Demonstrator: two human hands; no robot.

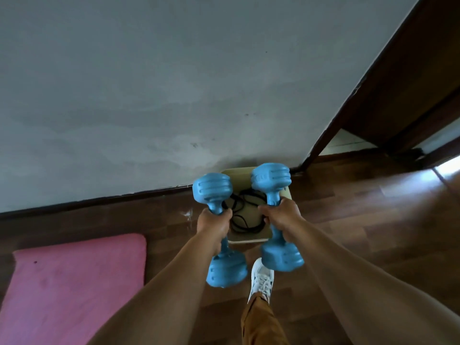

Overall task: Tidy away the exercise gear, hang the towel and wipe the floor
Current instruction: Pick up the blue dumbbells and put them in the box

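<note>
A white sneaker (261,277) steps on the wood floor (373,220) beside a pink mat (74,282). Above it, the left hand (214,224) and right hand (281,217) each have fingers clamped on a blue dumbbell (211,192) (271,178), both held over an open cardboard box (249,239) containing black cord (242,212), against the grey wall (149,95).

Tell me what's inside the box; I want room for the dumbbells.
In the box lies a coiled black rope on the bare bottom. Both dumbbells and the hands cover the side parts.
</note>
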